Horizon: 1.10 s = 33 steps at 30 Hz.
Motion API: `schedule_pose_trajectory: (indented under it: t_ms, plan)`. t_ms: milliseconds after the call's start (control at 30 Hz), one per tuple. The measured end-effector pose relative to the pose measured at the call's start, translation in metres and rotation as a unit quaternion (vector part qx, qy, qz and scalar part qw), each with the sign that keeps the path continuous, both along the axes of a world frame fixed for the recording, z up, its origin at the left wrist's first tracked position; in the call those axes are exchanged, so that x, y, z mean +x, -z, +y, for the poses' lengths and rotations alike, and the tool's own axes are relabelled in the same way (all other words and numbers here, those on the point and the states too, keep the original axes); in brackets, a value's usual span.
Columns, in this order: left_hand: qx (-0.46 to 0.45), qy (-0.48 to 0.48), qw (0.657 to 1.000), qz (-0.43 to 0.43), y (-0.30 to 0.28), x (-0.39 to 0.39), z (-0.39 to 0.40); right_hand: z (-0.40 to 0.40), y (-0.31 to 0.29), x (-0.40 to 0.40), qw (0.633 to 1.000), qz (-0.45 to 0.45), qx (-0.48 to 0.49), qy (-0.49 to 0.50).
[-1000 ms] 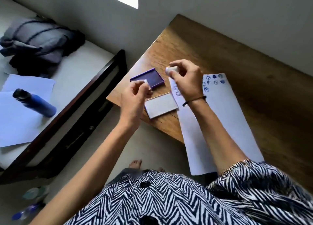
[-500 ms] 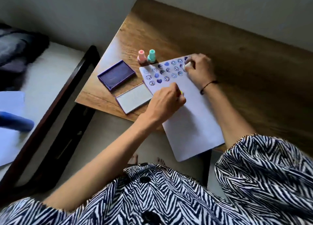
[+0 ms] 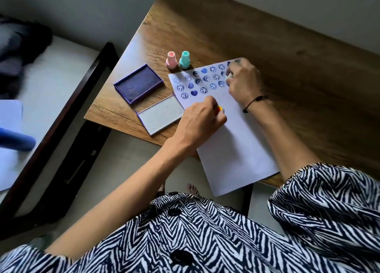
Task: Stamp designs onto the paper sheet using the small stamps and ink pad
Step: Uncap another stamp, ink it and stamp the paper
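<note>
A white paper sheet [image 3: 236, 149] lies on the wooden table [image 3: 287, 52], its far end covered with several blue smiley and heart prints. My left hand [image 3: 199, 120] is closed around a small yellow stamp [image 3: 219, 109], pressed down on the sheet just below the prints. My right hand [image 3: 243, 80] grips a small white stamp [image 3: 228, 78] at the sheet's far right corner. The open purple ink pad [image 3: 138, 83] sits left of the sheet, its lid [image 3: 161, 114] lying flat beside it. A pink stamp [image 3: 171, 60] and a teal stamp [image 3: 184, 59] stand upright past the sheet.
The table's near-left edge runs close under the lid, and the sheet overhangs the near edge. A dark-framed bed [image 3: 61, 108] stands to the left with white paper and a blue bottle [image 3: 14, 139] on it. Bare feet show on the floor below.
A second ago both hands were raised near the ink pad holding stamps. They came down onto the sheet, and since half a second ago they have hardly shifted. The view has moved.
</note>
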<state>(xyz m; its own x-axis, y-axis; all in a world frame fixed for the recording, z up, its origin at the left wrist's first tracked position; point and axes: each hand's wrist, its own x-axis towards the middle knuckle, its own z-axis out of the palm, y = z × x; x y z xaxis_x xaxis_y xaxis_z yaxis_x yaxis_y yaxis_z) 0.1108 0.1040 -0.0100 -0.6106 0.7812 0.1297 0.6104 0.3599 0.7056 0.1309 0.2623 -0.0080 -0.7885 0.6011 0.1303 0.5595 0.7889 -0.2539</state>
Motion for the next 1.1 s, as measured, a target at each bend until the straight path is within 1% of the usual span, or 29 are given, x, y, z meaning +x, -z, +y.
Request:
schedule_pose_trajectory:
  t_ms: [167,500,567,633,700,767,867,933,1033,1100]
  plan:
    - [0.003,-0.004,1.0,0.001,0.001,0.0,-0.001,-0.001,-0.001,-0.003,1.0,-0.02,0.024,-0.001]
    - [0.007,-0.002,1.0,0.013,0.003,0.002,-0.001,-0.006,-0.002,-0.001,0.999,-0.011,0.038,-0.002]
    - [-0.001,-0.002,1.0,0.011,0.0,0.0,0.0,-0.006,-0.003,-0.002,1.0,-0.017,0.026,0.003]
    - [-0.007,-0.003,1.0,0.008,-0.001,-0.001,0.001,-0.005,-0.007,-0.004,1.0,-0.013,-0.008,0.009]
    - [-0.011,-0.002,1.0,0.003,-0.002,0.0,0.001,0.001,-0.011,-0.001,0.997,0.036,-0.065,0.031]
    - [-0.011,0.0,1.0,0.0,-0.002,0.001,0.001,0.007,-0.017,0.01,0.981,0.122,-0.128,0.084]
    - [-0.022,-0.004,1.0,-0.007,-0.004,0.0,0.001,0.01,-0.026,0.031,0.931,0.224,-0.243,0.155]
    - [-0.031,-0.004,0.999,-0.022,-0.007,-0.002,0.003,0.005,-0.03,0.044,0.897,0.259,-0.311,0.18]
    - [-0.036,-0.006,0.998,-0.048,-0.014,-0.006,0.005,-0.009,-0.036,0.055,0.852,0.281,-0.4,0.189]
    - [-0.013,-0.009,0.997,-0.079,-0.018,-0.01,0.005,-0.021,-0.041,0.059,0.816,0.297,-0.458,0.189]
